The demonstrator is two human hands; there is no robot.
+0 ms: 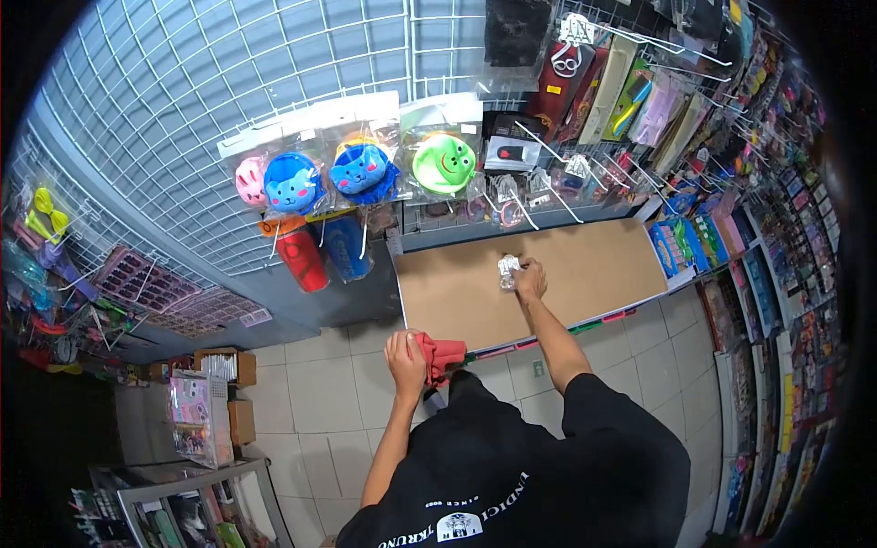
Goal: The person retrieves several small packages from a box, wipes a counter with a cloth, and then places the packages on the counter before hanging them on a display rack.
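My right hand [531,279] reaches over a brown shelf board [585,269], its fingers closed on a small clear packet with a white label [508,271]. What is inside the packet is too small to make out. At the board's front left corner, my left hand [405,356] grips a bunched red cloth [441,354]. Part of the cloth drapes by the board's edge, and the fingers partly hide it.
Above the board, a wire grid holds bagged blue animal-face pouches [294,184] and a green frog-face pouch [444,163]. Metal hooks [557,196] stick out over the board's back edge. Colourful packs [681,245] stand at its right end. A plastic basket [201,416] sits lower left.
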